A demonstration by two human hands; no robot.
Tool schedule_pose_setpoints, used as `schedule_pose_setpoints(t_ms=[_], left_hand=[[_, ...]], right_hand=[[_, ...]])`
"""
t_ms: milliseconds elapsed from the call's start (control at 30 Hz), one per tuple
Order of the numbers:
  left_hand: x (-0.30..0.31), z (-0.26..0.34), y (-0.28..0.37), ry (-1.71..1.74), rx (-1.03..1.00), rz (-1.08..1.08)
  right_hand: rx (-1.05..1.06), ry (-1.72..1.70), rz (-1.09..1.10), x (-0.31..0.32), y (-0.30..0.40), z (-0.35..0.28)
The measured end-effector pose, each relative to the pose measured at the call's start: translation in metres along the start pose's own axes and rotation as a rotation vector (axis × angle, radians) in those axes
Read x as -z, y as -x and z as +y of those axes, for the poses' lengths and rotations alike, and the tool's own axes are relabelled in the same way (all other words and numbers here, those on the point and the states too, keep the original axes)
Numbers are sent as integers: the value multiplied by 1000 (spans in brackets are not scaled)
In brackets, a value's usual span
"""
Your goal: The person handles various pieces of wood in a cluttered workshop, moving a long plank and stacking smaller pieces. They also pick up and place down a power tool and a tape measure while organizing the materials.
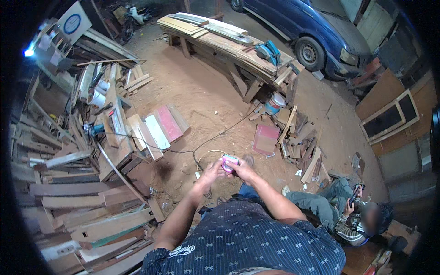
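Note:
In front of my waist, both hands are together on a small pink-and-purple object (229,162) with a turquoise edge; it is too small in view to name exactly. My left hand (213,172) grips its left side. From the other side my right hand (243,169) holds it, the thumb lying over its top. The fingers hide parts of it. Beneath them, a dark cable (220,134) runs across the sandy floor.
A long workbench (220,39) carries planks and a teal power tool (268,52). Wood scraps (295,137) lie beside a paint bucket (275,103). Lumber piles (92,206) fill the left side. A seated person (330,206) holds a phone at right. A blue vehicle (299,24) stands behind the bench.

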State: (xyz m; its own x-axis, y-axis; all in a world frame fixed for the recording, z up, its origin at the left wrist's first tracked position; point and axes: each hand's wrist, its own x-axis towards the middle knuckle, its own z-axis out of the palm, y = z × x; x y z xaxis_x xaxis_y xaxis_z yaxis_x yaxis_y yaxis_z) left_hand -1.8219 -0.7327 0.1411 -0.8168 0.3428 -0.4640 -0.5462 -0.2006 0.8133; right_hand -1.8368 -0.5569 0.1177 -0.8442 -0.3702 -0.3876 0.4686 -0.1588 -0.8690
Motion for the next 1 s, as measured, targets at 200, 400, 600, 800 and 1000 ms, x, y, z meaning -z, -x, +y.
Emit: schedule_pose_setpoints(t_ms=[200,400,600,800,1000], left_hand=[[84,27,-71,-396,-57,224],[159,39,-127,-498,114,611],[185,55,-131,-220,584,909],[191,43,-175,36,535,954],[220,16,-262,38,604,862]], right_hand=[[-173,-76,186,83,-85,-37],[-236,-231,491,212,-213,-68],[-87,69,541,294,-323,-153],[47,824,671,329,-452,-248],[152,602,823,360,-583,-287]])
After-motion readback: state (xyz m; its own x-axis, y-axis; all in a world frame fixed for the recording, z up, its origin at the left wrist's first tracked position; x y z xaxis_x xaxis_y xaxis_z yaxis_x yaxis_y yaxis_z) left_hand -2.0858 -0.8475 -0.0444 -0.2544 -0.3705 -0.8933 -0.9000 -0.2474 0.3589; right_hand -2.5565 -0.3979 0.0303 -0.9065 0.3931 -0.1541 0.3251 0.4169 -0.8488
